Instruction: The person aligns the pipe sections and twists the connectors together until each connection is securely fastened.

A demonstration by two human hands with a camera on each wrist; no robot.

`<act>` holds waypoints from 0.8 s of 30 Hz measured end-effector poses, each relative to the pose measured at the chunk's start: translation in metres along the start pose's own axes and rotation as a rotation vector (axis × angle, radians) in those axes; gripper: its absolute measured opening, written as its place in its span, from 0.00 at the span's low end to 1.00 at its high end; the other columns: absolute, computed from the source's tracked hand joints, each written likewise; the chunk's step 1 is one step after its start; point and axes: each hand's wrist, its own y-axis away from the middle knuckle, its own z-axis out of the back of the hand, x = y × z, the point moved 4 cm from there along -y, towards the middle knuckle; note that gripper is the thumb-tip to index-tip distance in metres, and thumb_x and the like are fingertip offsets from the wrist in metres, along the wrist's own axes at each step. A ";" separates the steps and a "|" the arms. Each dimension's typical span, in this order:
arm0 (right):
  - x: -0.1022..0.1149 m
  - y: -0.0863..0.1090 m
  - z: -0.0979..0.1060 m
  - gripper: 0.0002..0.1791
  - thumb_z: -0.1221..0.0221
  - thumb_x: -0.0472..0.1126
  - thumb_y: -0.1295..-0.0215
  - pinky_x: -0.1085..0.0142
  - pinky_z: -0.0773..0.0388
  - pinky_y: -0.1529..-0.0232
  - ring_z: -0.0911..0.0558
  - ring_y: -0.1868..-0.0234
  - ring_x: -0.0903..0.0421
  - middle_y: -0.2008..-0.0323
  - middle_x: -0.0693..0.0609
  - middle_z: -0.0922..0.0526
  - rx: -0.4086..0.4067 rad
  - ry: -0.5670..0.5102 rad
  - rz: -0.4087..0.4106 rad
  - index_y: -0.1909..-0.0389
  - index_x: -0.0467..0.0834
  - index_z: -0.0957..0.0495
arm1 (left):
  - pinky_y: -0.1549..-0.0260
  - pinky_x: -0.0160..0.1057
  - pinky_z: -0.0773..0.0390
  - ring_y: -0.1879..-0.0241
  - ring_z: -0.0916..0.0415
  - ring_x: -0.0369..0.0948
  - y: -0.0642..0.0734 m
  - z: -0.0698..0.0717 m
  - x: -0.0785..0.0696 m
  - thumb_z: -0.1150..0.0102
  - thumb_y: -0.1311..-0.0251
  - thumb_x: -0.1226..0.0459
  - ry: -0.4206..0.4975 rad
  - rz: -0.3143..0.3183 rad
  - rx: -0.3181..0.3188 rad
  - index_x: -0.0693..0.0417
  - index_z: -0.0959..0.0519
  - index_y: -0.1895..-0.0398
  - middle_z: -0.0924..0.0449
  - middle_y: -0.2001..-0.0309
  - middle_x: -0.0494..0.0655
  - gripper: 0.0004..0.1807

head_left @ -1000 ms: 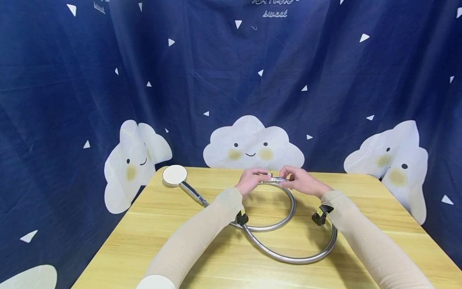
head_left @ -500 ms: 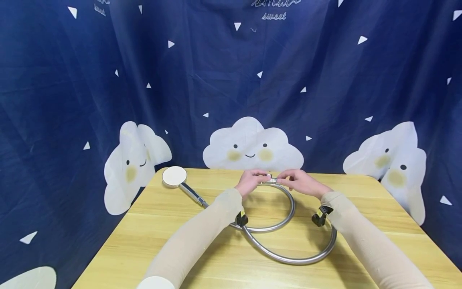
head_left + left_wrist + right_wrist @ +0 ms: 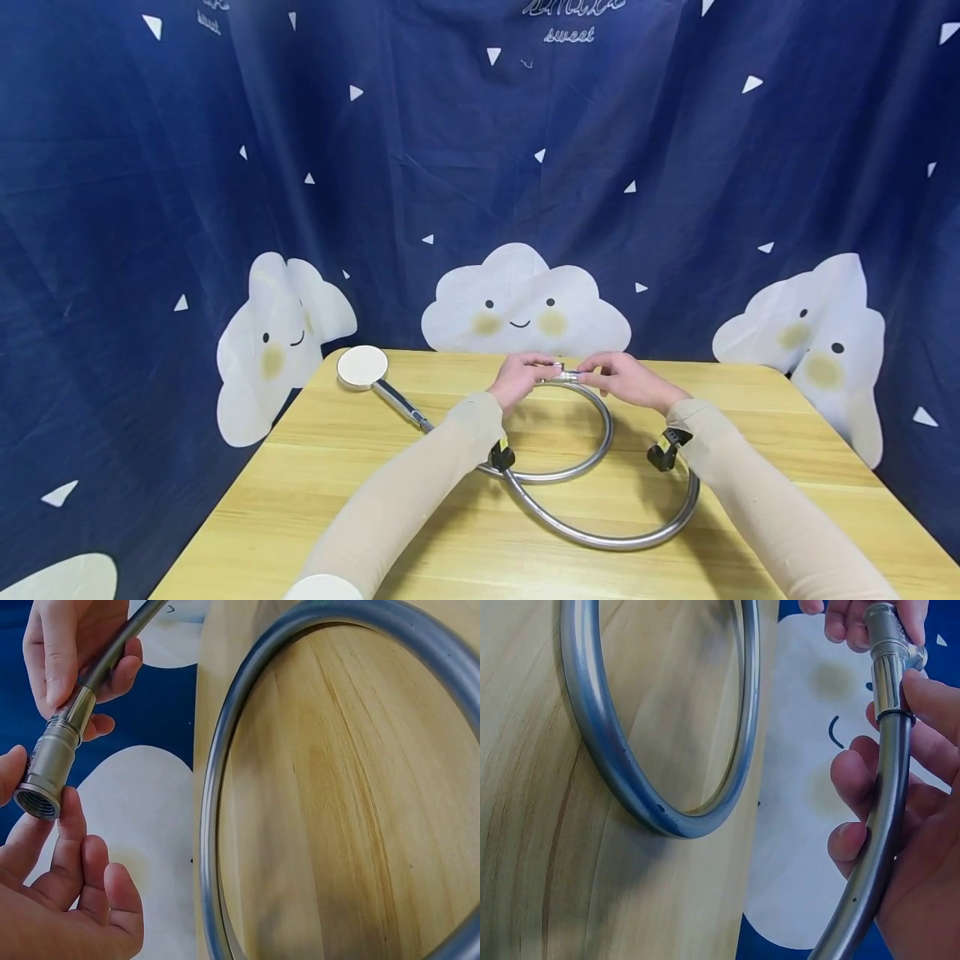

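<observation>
Above the far side of the table, my left hand (image 3: pixel 522 381) pinches a small silver metal shower fitting (image 3: pixel 49 769) by its wide end. That end's threaded mouth shows in the left wrist view, and a short side stub (image 3: pixel 916 657) shows in the right wrist view. My right hand (image 3: pixel 628 382) grips the flexible metal shower hose (image 3: pixel 889 799) at its end, thumb and fingers around the shiny conical nut (image 3: pixel 889 686). Nut and fitting sit in line, a few threads visible between them. From there the hose loops across the table.
A round shower head (image 3: pixel 363 367) with a chrome handle (image 3: pixel 401 400) lies at the table's far left, joined to the hose. Hose coils (image 3: pixel 615 542) spread over the wooden table (image 3: pixel 337 517) beneath my forearms. A blue cloud-patterned curtain (image 3: pixel 465 167) hangs behind the table.
My right fingers have shifted left along the nut, closer to the fitting, and changed their hold. My left hand, the shower head and the hose loops stay about where they were.
</observation>
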 end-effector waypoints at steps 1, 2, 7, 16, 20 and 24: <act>0.000 0.000 0.000 0.10 0.44 0.51 0.37 0.64 0.32 0.79 0.24 0.75 0.44 0.67 0.51 0.22 0.005 0.007 0.000 0.62 0.51 0.20 | 0.65 0.38 0.31 0.63 0.27 0.38 0.000 0.000 0.000 0.32 0.54 0.53 0.002 0.001 0.001 0.47 0.17 0.58 0.20 0.61 0.37 0.18; -0.001 0.000 0.000 0.11 0.45 0.51 0.36 0.64 0.32 0.79 0.24 0.74 0.43 0.67 0.51 0.22 0.009 0.011 -0.001 0.62 0.51 0.20 | 0.65 0.37 0.31 0.63 0.27 0.38 0.000 0.000 0.000 0.32 0.55 0.53 0.003 0.002 0.001 0.46 0.17 0.58 0.19 0.61 0.37 0.18; -0.001 0.000 0.000 0.14 0.48 0.50 0.34 0.65 0.33 0.80 0.25 0.76 0.47 0.70 0.50 0.22 0.039 0.019 -0.004 0.60 0.46 0.19 | 0.66 0.36 0.31 0.62 0.26 0.40 0.000 -0.002 0.001 0.31 0.55 0.53 0.002 0.015 0.000 0.42 0.16 0.62 0.19 0.62 0.36 0.15; 0.001 0.000 -0.003 0.14 0.45 0.50 0.36 0.65 0.31 0.77 0.24 0.74 0.49 0.67 0.46 0.22 0.064 -0.028 -0.009 0.57 0.46 0.22 | 0.63 0.42 0.29 0.56 0.27 0.50 0.000 -0.002 0.000 0.32 0.54 0.53 0.003 0.023 0.010 0.48 0.17 0.57 0.19 0.63 0.38 0.19; 0.002 -0.001 -0.004 0.12 0.37 0.44 0.43 0.65 0.30 0.76 0.25 0.76 0.52 0.63 0.47 0.24 0.029 -0.080 0.003 0.59 0.48 0.26 | 0.61 0.44 0.29 0.59 0.27 0.45 -0.001 -0.001 0.001 0.32 0.54 0.52 -0.002 0.023 0.010 0.47 0.17 0.57 0.20 0.63 0.37 0.19; 0.002 -0.001 -0.003 0.10 0.36 0.42 0.44 0.66 0.33 0.78 0.29 0.79 0.57 0.66 0.48 0.25 -0.012 -0.077 0.010 0.64 0.47 0.26 | 0.66 0.38 0.30 0.59 0.26 0.45 -0.001 0.001 0.001 0.32 0.56 0.51 -0.007 0.017 0.005 0.41 0.16 0.63 0.19 0.63 0.38 0.15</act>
